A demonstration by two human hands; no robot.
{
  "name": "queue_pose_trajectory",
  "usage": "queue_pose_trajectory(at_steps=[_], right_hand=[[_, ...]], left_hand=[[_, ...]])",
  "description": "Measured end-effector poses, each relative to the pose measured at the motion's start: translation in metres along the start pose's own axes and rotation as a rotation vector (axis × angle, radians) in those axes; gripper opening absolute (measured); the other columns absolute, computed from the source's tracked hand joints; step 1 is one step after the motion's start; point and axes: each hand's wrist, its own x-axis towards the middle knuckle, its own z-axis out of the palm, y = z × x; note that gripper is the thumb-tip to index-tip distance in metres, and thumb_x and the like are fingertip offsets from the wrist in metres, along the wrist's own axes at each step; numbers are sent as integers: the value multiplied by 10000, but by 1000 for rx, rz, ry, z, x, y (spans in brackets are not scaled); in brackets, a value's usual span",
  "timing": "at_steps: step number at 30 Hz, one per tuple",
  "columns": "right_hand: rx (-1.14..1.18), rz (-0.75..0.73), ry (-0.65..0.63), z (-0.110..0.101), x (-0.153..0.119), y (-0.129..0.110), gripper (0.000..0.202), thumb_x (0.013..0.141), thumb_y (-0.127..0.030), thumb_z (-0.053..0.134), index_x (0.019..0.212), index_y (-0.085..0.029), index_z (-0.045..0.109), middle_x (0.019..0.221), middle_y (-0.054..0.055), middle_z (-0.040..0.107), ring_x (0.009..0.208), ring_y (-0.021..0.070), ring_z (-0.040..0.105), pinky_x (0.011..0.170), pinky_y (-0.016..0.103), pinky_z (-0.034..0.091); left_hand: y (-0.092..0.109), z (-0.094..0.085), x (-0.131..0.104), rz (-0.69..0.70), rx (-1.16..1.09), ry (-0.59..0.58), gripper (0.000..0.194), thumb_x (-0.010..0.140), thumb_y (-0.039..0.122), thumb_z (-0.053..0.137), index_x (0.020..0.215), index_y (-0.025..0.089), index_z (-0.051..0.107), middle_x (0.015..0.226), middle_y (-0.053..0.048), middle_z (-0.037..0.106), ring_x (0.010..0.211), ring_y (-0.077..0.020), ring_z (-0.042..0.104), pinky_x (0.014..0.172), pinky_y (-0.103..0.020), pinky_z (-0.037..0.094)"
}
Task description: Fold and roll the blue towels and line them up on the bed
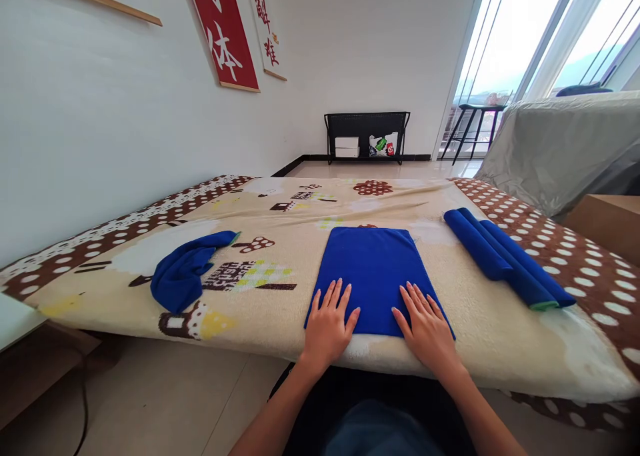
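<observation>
A blue cloth (373, 266) lies flat as a rectangle near the front edge of the blanket-covered surface. My left hand (327, 323) rests palm down on its near left corner, fingers spread. On the near right corner lies my right hand (423, 319), flat, its fingers stretched forward. To the left is a crumpled blue cloth (183, 273) with a bit of green edging. Over on the right, rolled blue cloths (505, 259) lie side by side at a slant, and green edging shows at the near end.
The patterned blanket (280, 316) has a brown dotted border and a few wrinkles toward the back. A cardboard box (607, 223) and a plastic-covered piece of furniture (570, 143) stand at the right. Against the far wall is a black rack (367, 126); a stool (475, 126) stands by the window.
</observation>
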Motion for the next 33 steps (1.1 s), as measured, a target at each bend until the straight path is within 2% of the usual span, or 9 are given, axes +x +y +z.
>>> queue_pose_trajectory(at_steps=[4,7,11,13,15,17,21,26,33], right_hand=[[-33,13,38,-3,-25,18,623,990,-515,347,1528,-200,335,1536,74,382,1431,253,363,1184,475,269],[-41,14,13,-10,-31,28,584,997,-508,330,1491,-203,399,1511,76,426,1410,247,398,1179,486,273],[-22,34,-37,-22,7,31,483,1003,-473,326,1228,-189,645,1321,111,621,1272,267,548,1142,532,310],[18,4,-66,-22,44,25,468,1001,-421,335,1222,-151,646,1389,142,561,1340,284,480,1140,506,323],[115,-111,-193,-13,85,17,470,995,-357,348,1363,-143,546,1523,133,404,1441,256,342,1167,461,303],[152,-168,-288,5,121,9,499,990,-352,361,1437,-161,470,1556,109,351,1453,215,321,1161,406,325],[150,-174,-366,45,168,7,568,1003,-372,304,1517,-131,341,1585,108,283,1488,203,230,1193,403,259],[128,-163,-397,73,200,19,585,1012,-410,262,1533,-150,314,1601,71,251,1502,175,175,1225,376,166],[51,10,-387,85,222,72,641,1007,-524,201,1542,-183,294,1607,58,240,1505,178,166,1228,392,140]], left_hand=[[-12,-5,-22,-24,32,28,551,1001,429,396,1527,272,346,1583,-84,340,1459,-288,315,1176,-534,263],[-21,-15,-27,-4,29,-9,525,997,400,413,1501,251,396,1553,-94,396,1434,-278,364,1161,-510,299],[-28,-33,8,-4,16,-112,398,998,372,398,1216,165,659,1220,-140,692,1184,-288,615,1140,-546,304],[-28,-32,44,11,2,-145,381,997,319,375,1135,147,686,1095,-137,731,1102,-276,652,1126,-521,330],[-27,-21,84,90,-47,-206,384,977,253,391,1269,138,614,1274,-127,662,1225,-237,587,1115,-409,376],[-28,-1,121,152,-73,-265,471,952,228,433,1408,128,492,1476,-109,506,1374,-190,452,1146,-316,341],[-37,44,171,173,-70,-342,579,973,277,396,1514,88,320,1602,-135,280,1489,-217,245,1200,-379,249],[-53,73,207,150,-35,-363,578,1003,359,312,1532,128,296,1619,-107,237,1506,-217,189,1220,-444,170],[-94,81,233,-71,55,-295,667,998,538,218,1537,153,296,1617,-117,248,1503,-254,198,1212,-485,161]])
